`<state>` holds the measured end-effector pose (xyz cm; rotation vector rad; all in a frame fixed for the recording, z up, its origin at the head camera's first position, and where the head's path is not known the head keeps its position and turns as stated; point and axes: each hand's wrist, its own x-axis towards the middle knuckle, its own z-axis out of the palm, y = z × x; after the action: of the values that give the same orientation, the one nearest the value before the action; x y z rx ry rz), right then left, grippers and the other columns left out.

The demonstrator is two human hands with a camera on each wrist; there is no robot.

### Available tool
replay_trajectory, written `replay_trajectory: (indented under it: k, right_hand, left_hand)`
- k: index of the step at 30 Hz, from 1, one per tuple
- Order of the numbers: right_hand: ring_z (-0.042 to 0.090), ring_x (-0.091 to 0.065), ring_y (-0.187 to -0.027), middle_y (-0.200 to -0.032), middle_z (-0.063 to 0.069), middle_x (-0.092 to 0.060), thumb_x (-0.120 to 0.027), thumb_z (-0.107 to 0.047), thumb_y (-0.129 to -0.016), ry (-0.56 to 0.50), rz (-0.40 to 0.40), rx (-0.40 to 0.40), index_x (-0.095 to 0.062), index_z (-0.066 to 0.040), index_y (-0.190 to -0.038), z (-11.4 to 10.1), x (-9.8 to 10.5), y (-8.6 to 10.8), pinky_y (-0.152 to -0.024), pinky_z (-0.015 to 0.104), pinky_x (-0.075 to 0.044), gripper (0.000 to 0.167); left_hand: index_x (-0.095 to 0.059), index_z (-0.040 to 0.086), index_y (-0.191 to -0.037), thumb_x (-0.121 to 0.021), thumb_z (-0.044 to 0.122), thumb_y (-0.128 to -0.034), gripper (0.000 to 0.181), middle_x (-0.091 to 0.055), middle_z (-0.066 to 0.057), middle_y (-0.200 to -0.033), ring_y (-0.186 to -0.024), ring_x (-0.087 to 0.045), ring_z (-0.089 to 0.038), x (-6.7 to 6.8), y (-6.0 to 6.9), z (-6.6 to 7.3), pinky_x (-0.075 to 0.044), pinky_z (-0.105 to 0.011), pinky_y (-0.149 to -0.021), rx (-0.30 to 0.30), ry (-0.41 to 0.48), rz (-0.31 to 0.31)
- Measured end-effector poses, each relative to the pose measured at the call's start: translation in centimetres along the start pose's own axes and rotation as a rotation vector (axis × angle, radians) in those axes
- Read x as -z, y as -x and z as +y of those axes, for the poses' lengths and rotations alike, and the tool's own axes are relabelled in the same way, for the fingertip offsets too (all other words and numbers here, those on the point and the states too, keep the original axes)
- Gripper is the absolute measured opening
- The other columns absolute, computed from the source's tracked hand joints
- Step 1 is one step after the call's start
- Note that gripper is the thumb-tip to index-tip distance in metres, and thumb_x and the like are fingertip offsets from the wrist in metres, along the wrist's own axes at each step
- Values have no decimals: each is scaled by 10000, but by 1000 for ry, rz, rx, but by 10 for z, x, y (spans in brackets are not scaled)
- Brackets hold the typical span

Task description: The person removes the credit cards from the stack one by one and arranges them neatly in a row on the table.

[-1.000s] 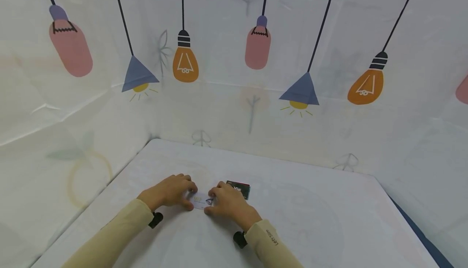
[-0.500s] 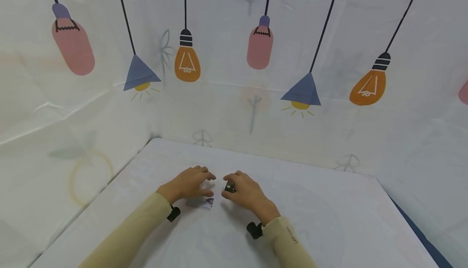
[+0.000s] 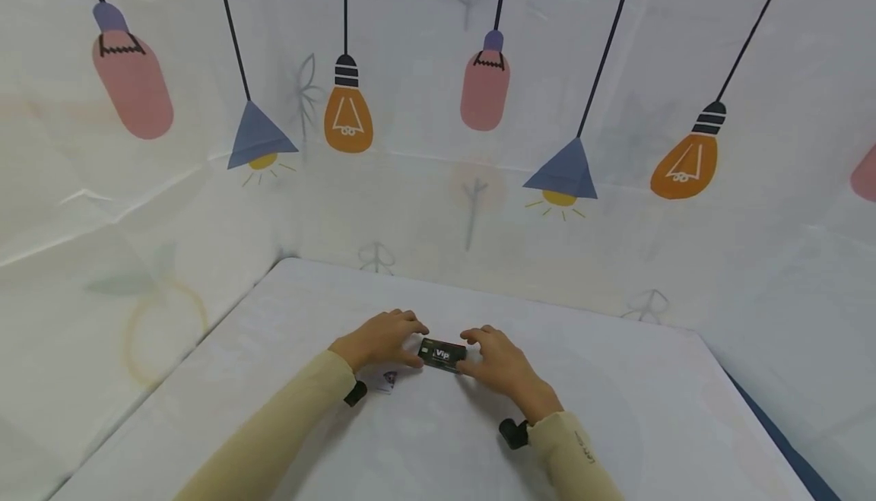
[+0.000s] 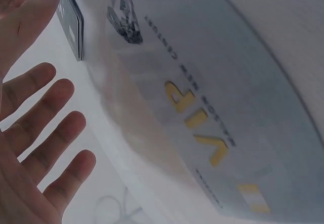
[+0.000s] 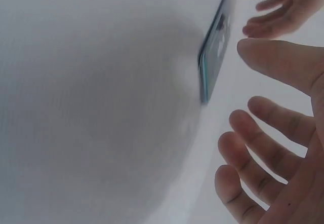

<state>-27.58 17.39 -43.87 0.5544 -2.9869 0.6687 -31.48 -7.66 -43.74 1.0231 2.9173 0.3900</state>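
Observation:
A small stack of cards, topped by a dark card marked "Vip" [image 3: 442, 354], lies on the white table between my two hands. My left hand [image 3: 386, 340] is at its left end and my right hand [image 3: 501, 364] at its right end, fingers spread and curved a little. In both wrist views the fingers are apart from the dark stack [image 4: 71, 24], whose layered edge shows in the right wrist view. Below my left wrist lies a pale card [image 3: 388, 381], partly hidden by the arm; its gold VIP letters [image 4: 195, 122] show in the left wrist view.
The white table [image 3: 588, 394] reaches to a sheet wall [image 3: 411, 204] printed with hanging lamps, behind and on the left. A black wrist camera [image 3: 513, 433] sits under the right wrist, another [image 3: 356, 393] under the left.
My hands have let go of the pale card, which stays on the table. Both have moved right to either side of the dark stack, the right hand passing over it.

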Motion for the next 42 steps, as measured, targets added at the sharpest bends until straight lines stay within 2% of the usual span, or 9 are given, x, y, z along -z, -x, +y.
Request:
replay_trajectory:
  k: [5,11,18,26,42]
  right_hand:
    - [250,-604,-1068,-1161,59,-636,-808,-300,-860,-11,0,-25,-662,-92,-1294,13,1,3,-882,475,-518,502]
    - [244,-593,-1071,-1182,59,-629,-820,-370,-849,3,-45,-32,-661,-105,-1310,12,-2,-1,-900,469,-515,555]
    - [212,-572,-1033,-1149,53,-612,-837,-407,-828,25,-76,-37,-679,-71,-1265,6,-11,-6,-919,465,-504,574]
    - [203,-569,-1035,-1144,48,-596,-838,-399,-830,27,-70,-45,-700,-71,-1226,5,-13,-8,-928,457,-502,532]
    - [185,-561,-1003,-1115,27,-593,-853,-394,-814,24,-86,-54,-714,-95,-1182,7,-16,-12,-906,448,-507,494]
  left_hand:
    - [-674,164,-1317,-809,510,-821,620,-627,-34,-1256,-1104,-581,-224,-6,-6,-1,-474,-418,-982,26,-24,-25]
    - [-667,189,-1332,-814,526,-802,645,-620,9,-1218,-1064,-564,-173,-9,-10,-3,-467,-386,-972,55,-31,-48]
    - [-685,202,-1308,-810,532,-801,618,-610,52,-1130,-1000,-537,-127,-4,-17,2,-462,-369,-951,46,-27,-93]
    - [-702,214,-1282,-817,529,-799,587,-589,68,-1071,-950,-515,-121,0,-24,4,-462,-361,-909,69,-42,-140]
    - [-722,237,-1219,-828,508,-790,518,-586,97,-1006,-902,-505,-113,2,-27,8,-460,-354,-876,73,-61,-159]
